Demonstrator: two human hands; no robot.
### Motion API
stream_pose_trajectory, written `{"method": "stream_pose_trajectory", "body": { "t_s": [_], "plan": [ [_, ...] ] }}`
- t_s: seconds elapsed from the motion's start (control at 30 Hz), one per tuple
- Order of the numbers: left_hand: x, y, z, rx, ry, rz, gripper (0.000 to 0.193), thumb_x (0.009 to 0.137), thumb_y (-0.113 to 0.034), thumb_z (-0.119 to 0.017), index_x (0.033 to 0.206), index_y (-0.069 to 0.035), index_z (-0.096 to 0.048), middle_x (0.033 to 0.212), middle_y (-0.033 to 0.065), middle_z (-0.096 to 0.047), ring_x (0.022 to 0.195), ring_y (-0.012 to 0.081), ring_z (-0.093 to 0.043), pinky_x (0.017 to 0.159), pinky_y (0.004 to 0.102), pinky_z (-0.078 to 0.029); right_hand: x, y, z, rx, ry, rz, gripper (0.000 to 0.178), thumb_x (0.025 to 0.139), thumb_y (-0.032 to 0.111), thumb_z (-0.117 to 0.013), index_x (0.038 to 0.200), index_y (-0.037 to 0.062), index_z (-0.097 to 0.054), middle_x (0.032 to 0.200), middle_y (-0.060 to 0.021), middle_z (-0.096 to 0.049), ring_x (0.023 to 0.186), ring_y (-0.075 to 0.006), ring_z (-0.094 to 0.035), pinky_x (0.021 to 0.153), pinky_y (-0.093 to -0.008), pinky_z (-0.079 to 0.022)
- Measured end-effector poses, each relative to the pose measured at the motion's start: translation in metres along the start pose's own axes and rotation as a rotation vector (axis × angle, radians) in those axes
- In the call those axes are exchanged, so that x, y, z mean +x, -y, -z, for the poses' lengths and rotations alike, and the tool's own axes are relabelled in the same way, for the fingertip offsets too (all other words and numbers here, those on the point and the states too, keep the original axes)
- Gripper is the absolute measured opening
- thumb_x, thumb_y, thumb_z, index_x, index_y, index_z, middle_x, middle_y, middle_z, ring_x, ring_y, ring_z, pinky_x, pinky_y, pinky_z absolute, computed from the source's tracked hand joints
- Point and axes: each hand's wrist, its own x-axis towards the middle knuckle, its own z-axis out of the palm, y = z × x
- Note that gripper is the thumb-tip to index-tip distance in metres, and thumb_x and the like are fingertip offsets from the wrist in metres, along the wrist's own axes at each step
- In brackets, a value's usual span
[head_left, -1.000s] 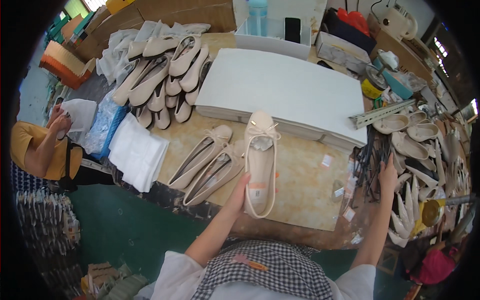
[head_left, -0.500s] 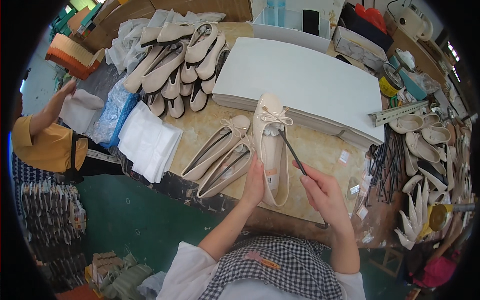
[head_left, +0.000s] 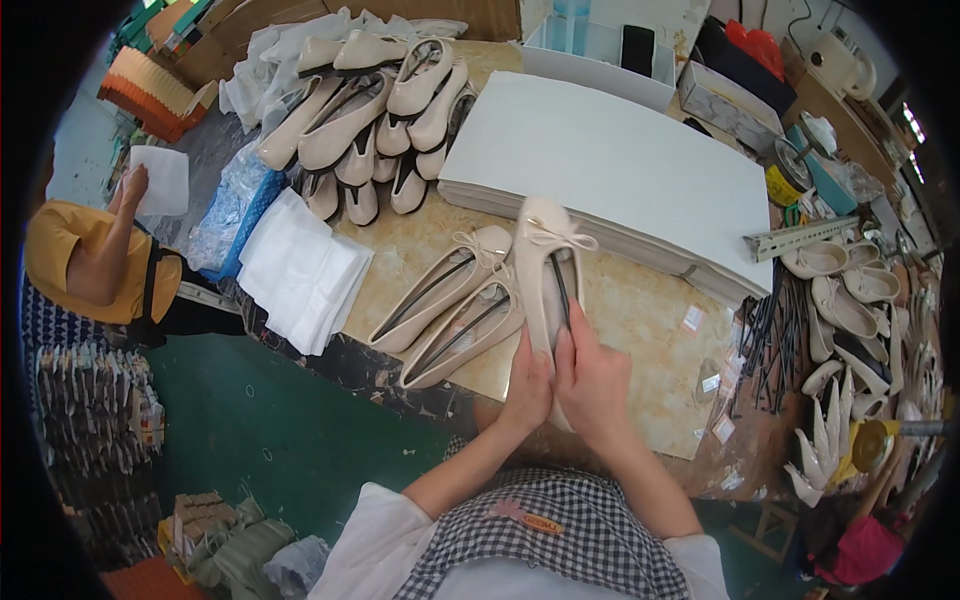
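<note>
A beige ballet flat (head_left: 533,290) with a bow on its toe is held over the near table edge, toe pointing away from me. My left hand (head_left: 530,385) is closed round its left side near the heel. Inside the shoe lies a thin black shoe stick (head_left: 561,283), its far end under the toe. My right hand (head_left: 594,375) is closed over the stick's near end at the heel, which the fingers hide. Just left on the table lie two matching flats (head_left: 432,287) side by side, each with a black stick inside.
Behind the hands is a stack of white sheets (head_left: 600,150). A pile of beige flats (head_left: 345,125) and white bags (head_left: 300,275) are on the left. Loose black sticks (head_left: 765,350) and more shoes (head_left: 845,305) lie right. A co-worker in yellow (head_left: 85,265) handles white paper.
The stick, slanting out of the shoe before, now lies inside it. My right hand has moved left onto the heel. The co-worker has lifted the white paper.
</note>
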Motion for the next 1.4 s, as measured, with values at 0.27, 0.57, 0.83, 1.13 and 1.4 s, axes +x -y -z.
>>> {"method": "stream_pose_trajectory", "body": {
  "t_s": [0.27,0.57,0.83,1.13,1.4],
  "plan": [
    [0.000,-0.058,0.068,1.385,0.090,-0.256,0.060,0.076,-0.033,-0.068,0.127,-0.009,-0.049,0.127,0.0204,-0.050,0.122,0.0346,-0.043,0.103,0.0443,-0.033,-0.019,-0.031,0.063,0.330,0.097,-0.119,0.037,0.093,0.008,-0.051,0.130,0.0009,-0.054,0.080,-0.0071,-0.070,0.053,-0.0047,-0.046,0.051,-0.0227,-0.040],
    [0.009,-0.084,0.122,1.444,0.277,0.045,0.041,0.065,-0.028,-0.075,0.103,-0.014,-0.066,0.129,0.0228,-0.047,0.123,0.0387,-0.039,0.098,0.0458,-0.033,-0.032,-0.039,0.043,0.251,0.215,-0.190,0.027,0.094,0.011,-0.053,0.115,-0.0002,-0.064,0.072,-0.0046,-0.067,0.058,-0.0064,-0.051,0.050,-0.0217,-0.040],
    [0.196,-0.264,0.268,1.403,-0.741,-0.707,0.026,0.072,-0.016,-0.069,0.091,-0.001,-0.060,0.082,0.0172,-0.058,0.080,0.0306,-0.055,0.072,0.0399,-0.043,-0.095,-0.137,0.096,0.046,-0.063,-0.405,0.025,0.092,0.010,-0.054,0.112,-0.0020,-0.065,0.072,-0.0067,-0.068,0.064,-0.0089,-0.061,0.054,-0.0233,-0.045],
    [0.322,-0.207,0.497,0.145,-0.204,0.257,0.055,0.095,-0.040,-0.052,0.131,0.001,-0.050,0.133,0.0123,-0.053,0.117,0.0212,-0.053,0.097,0.0340,-0.043,-0.097,-0.125,0.168,-0.102,-0.038,-0.450,0.022,0.087,0.017,-0.058,0.105,0.0083,-0.068,0.078,-0.0121,-0.068,0.072,-0.0295,-0.066,0.064,-0.0365,-0.051],
    [0.213,-0.232,0.254,1.398,-0.207,-0.799,0.041,0.100,-0.027,-0.044,0.131,-0.001,-0.051,0.133,0.0132,-0.053,0.121,0.0242,-0.050,0.099,0.0358,-0.040,0.002,-0.375,0.295,-0.664,-0.433,-0.375,0.052,0.087,0.029,-0.058,0.133,0.0092,-0.045,0.096,-0.0260,-0.064,0.092,-0.0408,-0.060,0.080,-0.0470,-0.048]
  ]
}}
